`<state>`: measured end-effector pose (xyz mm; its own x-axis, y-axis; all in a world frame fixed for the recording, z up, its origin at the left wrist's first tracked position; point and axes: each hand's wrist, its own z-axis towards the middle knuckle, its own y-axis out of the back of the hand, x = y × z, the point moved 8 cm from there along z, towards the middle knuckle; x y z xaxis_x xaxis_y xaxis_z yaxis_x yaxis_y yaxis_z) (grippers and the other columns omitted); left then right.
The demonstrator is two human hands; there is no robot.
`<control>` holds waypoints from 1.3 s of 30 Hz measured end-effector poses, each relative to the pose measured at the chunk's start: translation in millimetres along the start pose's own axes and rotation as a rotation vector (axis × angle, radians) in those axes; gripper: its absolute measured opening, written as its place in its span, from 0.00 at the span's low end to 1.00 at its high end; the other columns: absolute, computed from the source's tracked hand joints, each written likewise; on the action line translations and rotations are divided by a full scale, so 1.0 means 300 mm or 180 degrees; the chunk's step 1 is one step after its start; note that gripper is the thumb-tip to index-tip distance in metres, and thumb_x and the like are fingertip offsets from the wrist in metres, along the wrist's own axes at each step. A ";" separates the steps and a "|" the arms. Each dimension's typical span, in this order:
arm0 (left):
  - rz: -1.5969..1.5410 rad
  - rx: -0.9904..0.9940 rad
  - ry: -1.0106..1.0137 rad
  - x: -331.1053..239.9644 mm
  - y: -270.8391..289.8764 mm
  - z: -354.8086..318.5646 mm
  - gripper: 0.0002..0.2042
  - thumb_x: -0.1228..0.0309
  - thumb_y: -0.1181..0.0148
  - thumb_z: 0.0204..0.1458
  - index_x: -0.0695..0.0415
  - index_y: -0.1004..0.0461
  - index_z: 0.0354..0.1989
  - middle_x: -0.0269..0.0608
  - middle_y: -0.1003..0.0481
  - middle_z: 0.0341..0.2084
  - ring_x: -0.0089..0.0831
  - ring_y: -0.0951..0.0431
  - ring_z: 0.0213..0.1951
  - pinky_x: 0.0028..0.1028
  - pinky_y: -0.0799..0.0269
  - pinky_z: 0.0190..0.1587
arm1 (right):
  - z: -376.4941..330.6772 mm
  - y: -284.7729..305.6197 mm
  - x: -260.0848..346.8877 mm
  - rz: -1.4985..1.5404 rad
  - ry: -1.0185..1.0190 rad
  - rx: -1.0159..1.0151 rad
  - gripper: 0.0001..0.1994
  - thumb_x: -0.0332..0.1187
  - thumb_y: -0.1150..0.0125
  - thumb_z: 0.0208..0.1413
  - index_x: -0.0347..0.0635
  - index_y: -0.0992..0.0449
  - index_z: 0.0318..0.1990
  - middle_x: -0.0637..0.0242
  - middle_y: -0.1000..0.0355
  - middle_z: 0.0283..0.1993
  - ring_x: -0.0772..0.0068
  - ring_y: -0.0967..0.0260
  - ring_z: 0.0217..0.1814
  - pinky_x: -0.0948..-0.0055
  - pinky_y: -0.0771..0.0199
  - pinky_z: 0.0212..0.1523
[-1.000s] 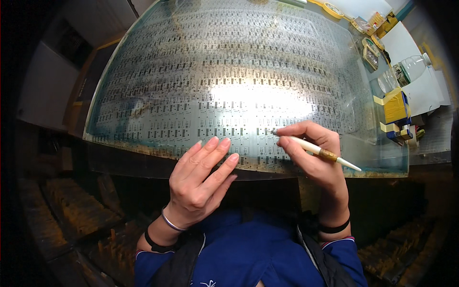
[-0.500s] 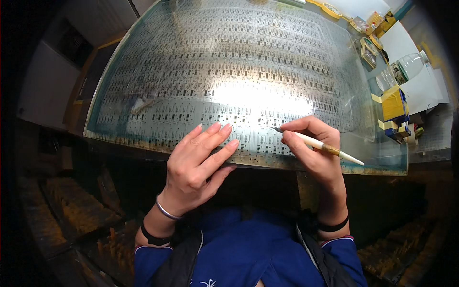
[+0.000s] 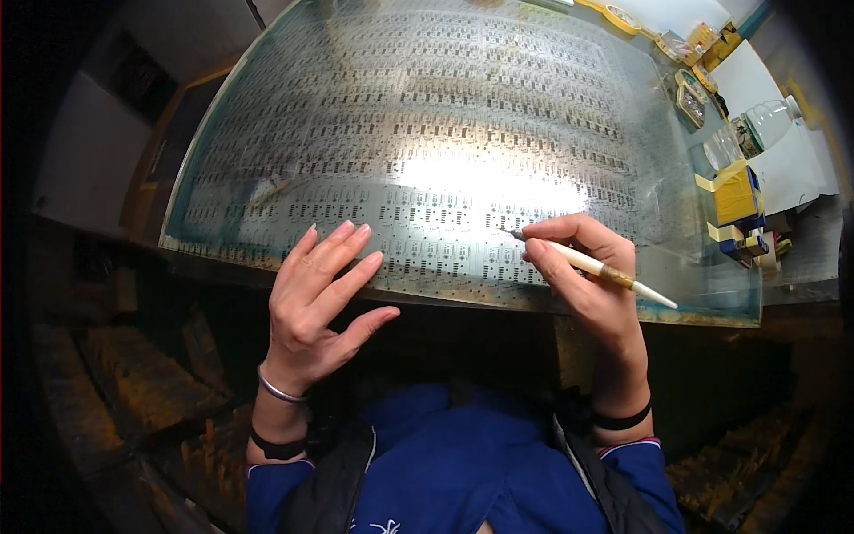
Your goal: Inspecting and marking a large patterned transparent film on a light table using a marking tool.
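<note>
A translucent sheet point(image 3: 427, 254) printed with rows of small dark circuit-like patterns lies over a glass-topped surface point(image 3: 712, 298). In my right hand point(image 3: 587, 267) is a slim pen-shaped tool point(image 3: 580, 260), white with a brown band and a thin dark tip. Thumb and fingers pinch it near the tip, which points left at the patterns; I cannot tell whether it touches the sheet. My left hand point(image 3: 320, 298) holds nothing, its fingers spread over the sheet's near edge and the thumb apart.
Along the right edge stand a yellow-and-blue box point(image 3: 737, 194), a clear plastic bottle point(image 3: 767, 125) on its side and a small case point(image 3: 690, 98). A yellow tape roll point(image 3: 620, 18) lies at the far right. Bright glare covers the sheet's middle.
My left hand has slid left, away from the tool, and its thumb has spread out. The right hand with the pen-shaped tool has barely moved.
</note>
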<state>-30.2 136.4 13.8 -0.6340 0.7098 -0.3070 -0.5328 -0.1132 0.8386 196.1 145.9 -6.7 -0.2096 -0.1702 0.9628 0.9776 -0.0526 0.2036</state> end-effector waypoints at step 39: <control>0.0016 -0.0226 0.0261 0.012 -0.017 0.011 0.19 0.67 0.33 0.37 0.55 0.24 0.41 0.44 0.27 0.46 0.40 0.30 0.52 0.42 0.41 0.57 | -0.077 0.238 0.020 -0.0144 0.0506 -0.0910 0.19 0.40 0.63 0.64 0.31 0.35 0.48 0.50 0.28 0.44 0.65 0.30 0.45 0.71 0.32 0.48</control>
<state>-28.1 141.8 9.8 -0.6789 0.6502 -0.3412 -0.5662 -0.1677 0.8071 264.3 118.3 9.6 -0.2747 -0.3118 0.9096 0.9280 -0.3338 0.1658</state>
